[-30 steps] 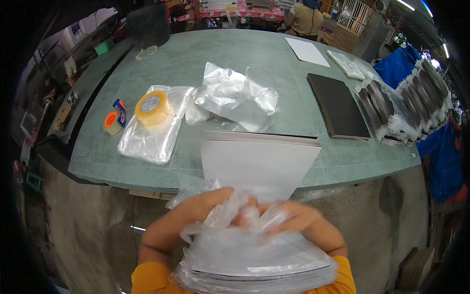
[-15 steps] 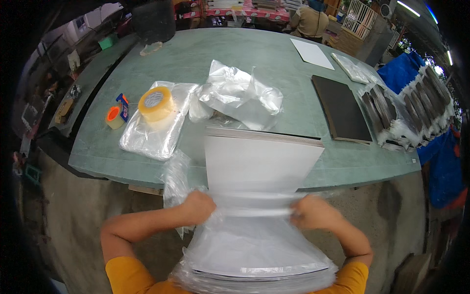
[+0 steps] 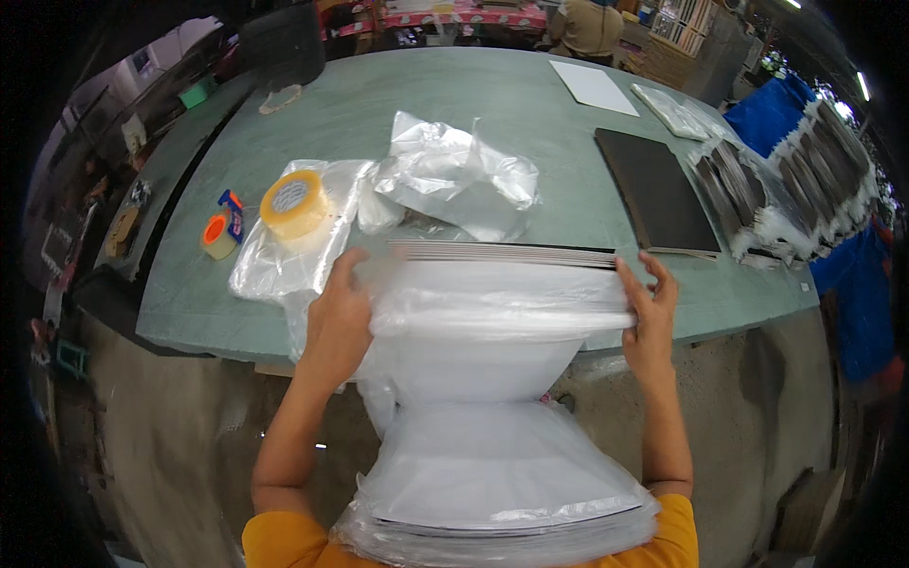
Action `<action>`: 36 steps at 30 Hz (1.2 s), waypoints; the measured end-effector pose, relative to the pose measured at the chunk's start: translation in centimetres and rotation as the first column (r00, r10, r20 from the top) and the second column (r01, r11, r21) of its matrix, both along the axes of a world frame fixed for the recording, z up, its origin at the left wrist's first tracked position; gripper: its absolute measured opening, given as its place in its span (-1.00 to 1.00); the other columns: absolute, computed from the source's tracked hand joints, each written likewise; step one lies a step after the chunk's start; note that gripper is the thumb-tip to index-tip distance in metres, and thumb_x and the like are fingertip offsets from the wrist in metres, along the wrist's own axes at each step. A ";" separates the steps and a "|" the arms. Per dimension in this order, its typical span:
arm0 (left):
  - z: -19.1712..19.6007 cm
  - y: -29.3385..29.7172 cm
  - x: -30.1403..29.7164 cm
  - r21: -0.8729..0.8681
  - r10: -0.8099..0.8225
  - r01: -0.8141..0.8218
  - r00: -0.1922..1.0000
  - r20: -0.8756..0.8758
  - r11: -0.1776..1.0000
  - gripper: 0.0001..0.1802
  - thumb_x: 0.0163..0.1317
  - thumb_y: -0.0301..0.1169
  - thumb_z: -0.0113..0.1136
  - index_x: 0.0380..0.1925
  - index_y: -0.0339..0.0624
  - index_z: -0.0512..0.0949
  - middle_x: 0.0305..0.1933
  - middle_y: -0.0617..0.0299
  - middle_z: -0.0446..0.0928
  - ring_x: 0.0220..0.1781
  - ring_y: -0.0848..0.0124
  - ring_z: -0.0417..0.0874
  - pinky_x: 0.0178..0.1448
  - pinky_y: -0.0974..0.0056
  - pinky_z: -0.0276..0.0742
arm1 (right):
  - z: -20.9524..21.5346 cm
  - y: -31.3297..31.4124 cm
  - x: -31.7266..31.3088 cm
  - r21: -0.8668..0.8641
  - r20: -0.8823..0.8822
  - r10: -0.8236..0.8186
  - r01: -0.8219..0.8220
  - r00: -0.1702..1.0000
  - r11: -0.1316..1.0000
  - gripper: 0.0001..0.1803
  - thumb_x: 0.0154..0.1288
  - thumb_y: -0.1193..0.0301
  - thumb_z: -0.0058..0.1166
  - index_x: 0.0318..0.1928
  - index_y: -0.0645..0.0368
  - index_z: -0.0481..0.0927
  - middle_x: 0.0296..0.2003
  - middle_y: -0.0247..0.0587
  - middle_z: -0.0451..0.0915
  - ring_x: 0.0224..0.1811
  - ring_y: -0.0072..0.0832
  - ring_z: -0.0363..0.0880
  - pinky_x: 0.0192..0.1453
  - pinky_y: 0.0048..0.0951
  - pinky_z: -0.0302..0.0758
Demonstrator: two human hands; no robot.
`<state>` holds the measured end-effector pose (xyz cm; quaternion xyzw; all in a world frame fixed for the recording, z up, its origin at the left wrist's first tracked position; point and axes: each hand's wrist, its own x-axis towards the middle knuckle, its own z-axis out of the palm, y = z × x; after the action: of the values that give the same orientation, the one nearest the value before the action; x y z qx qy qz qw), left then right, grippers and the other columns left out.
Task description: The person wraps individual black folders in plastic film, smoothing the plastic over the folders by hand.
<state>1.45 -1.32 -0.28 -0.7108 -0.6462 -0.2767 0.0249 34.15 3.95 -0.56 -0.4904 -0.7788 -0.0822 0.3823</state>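
Observation:
A stack of white boards (image 3: 478, 364) with dark edges along its top stands at the near edge of the green table. Clear plastic bag (image 3: 502, 324) is drawn over its upper part, gathered in a folded band across the front. At the stack's left side my left hand (image 3: 339, 327) grips the plastic, its fingertips slightly blurred. My right hand (image 3: 649, 317) holds the bag at the right side, thumb and fingers bent near the top corner. Closer to my body lies another plastic-wrapped stack (image 3: 502, 464), white on top.
On the green table (image 3: 454, 85) lie flat plastic bags (image 3: 260, 260) under a tape roll (image 3: 294, 204). A tape dispenser (image 3: 222, 232) sits left, crumpled plastic (image 3: 459, 180) behind the stack. Rightward are a black board stack (image 3: 655, 189), a white sheet (image 3: 594, 87) and wrapped bundles (image 3: 824, 175).
Both hands have moved up and away from my body along the stack's sides. The folded plastic band has risen with them, from the stack's lower part to near its top.

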 end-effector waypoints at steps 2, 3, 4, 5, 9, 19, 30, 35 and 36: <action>0.4 -0.7 -0.1 0.127 -0.103 0.119 0.986 -0.132 0.985 -0.45 -0.11 -0.57 0.11 0.01 -0.09 0.36 -0.20 0.10 0.38 -0.33 0.27 0.49 -0.23 0.29 0.44 | -0.4 -0.4 1.4 -0.076 -0.123 0.103 -0.113 0.987 0.991 -0.42 -0.27 0.74 -0.07 -0.10 0.10 0.50 -0.22 -0.06 0.45 -0.18 -0.31 0.42 -0.16 -0.43 0.37; 0.0 -0.8 -0.3 0.139 -0.139 0.125 0.986 0.095 0.982 -0.52 -0.10 -0.57 0.12 -0.06 -0.16 0.37 -0.25 0.11 0.41 -0.37 0.29 0.50 -0.26 0.31 0.46 | -0.5 -0.5 2.2 -0.127 -0.233 0.161 -0.194 0.959 0.973 -0.47 -0.25 0.74 -0.03 -0.13 0.14 0.52 -0.24 -0.08 0.47 -0.21 -0.36 0.44 -0.19 -0.45 0.38; -0.4 -1.0 -0.3 0.145 -0.170 0.129 0.932 0.319 0.981 -0.59 -0.08 -0.56 0.12 -0.12 -0.24 0.39 -0.30 0.11 0.44 -0.41 0.31 0.51 -0.28 0.32 0.48 | -0.7 -0.9 3.1 -0.173 -0.345 0.203 -0.275 0.916 0.946 -0.52 -0.23 0.73 0.01 -0.16 0.19 0.53 -0.27 -0.10 0.49 -0.24 -0.40 0.47 -0.22 -0.47 0.40; -0.6 -1.0 0.0 0.147 -0.190 0.131 0.829 0.527 0.980 -0.65 -0.07 -0.56 0.13 -0.19 -0.32 0.41 -0.36 0.12 0.47 -0.45 0.33 0.52 -0.30 0.34 0.49 | -0.9 -0.8 4.0 -0.322 -0.530 0.219 -0.433 0.819 0.842 -0.57 -0.21 0.70 0.04 -0.19 0.22 0.54 -0.29 -0.13 0.50 -0.28 -0.44 0.47 -0.24 -0.50 0.40; -1.0 -1.6 -3.4 -0.055 -0.083 0.590 0.204 0.975 0.805 -0.68 -0.16 -0.64 0.16 -0.32 -0.46 0.40 -0.50 0.05 0.46 -0.61 0.41 0.49 -0.58 0.45 0.41 | -4.8 1.5 7.2 -0.240 -0.967 -0.119 -0.965 0.227 0.111 -0.69 -0.14 0.59 0.13 -0.25 0.32 0.53 -0.26 -0.18 0.52 -0.32 -0.52 0.49 -0.25 -0.55 0.42; -24.6 -6.0 -3.4 -0.641 0.583 0.467 0.284 0.761 0.609 -0.72 -0.11 -0.44 0.16 -0.37 -0.39 0.46 -0.47 0.08 0.47 -0.57 0.47 0.37 -0.51 0.39 0.27 | -28.0 -3.9 4.4 -0.830 -0.421 -0.506 -0.545 0.752 -0.120 -0.61 -0.04 0.39 0.07 -0.13 0.23 0.45 -0.32 -0.22 0.51 -0.26 -0.47 0.47 -0.15 -0.47 0.41; -0.7 -5.6 2.3 -0.287 0.190 0.091 0.558 0.808 0.954 -0.73 -0.02 -0.28 0.13 -0.50 -0.32 0.52 -0.46 0.08 0.54 -0.38 0.37 0.55 -0.30 0.31 0.40 | -6.9 -2.6 4.9 -0.108 -0.986 -0.116 -0.988 0.121 -0.111 -0.46 0.18 0.21 -0.08 0.04 0.38 0.27 -0.07 -0.09 0.42 -0.04 -0.26 0.39 0.08 -0.32 0.24; -3.4 -6.6 5.9 -0.455 -0.415 0.884 0.455 0.788 0.105 -0.68 -0.10 -0.30 0.20 -0.30 -0.15 0.50 -0.27 0.15 0.53 -0.22 0.18 0.55 -0.09 0.22 0.39 | -6.5 -7.2 -3.4 -0.427 -0.808 0.589 -0.676 -0.013 -0.600 -0.43 0.25 0.11 -0.19 0.15 0.22 0.20 0.18 0.05 0.12 0.28 -0.12 -0.06 0.31 -0.24 -0.15; -5.9 -6.4 6.8 -0.521 -0.260 0.846 0.531 0.806 0.113 -0.71 -0.05 -0.31 0.17 -0.29 -0.17 0.48 -0.31 0.13 0.53 -0.24 0.21 0.55 -0.13 0.24 0.41 | -9.7 -6.9 -3.7 -0.391 -0.887 0.458 -0.617 0.054 -0.683 -0.47 0.25 0.10 -0.20 0.15 0.09 0.23 0.21 0.04 0.06 0.30 -0.14 -0.11 0.31 -0.24 -0.18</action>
<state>8.21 -7.77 -6.16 -0.6879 -0.3194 -0.0525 -0.6497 30.50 -2.93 -10.24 0.1018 -0.6668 0.7370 -0.0427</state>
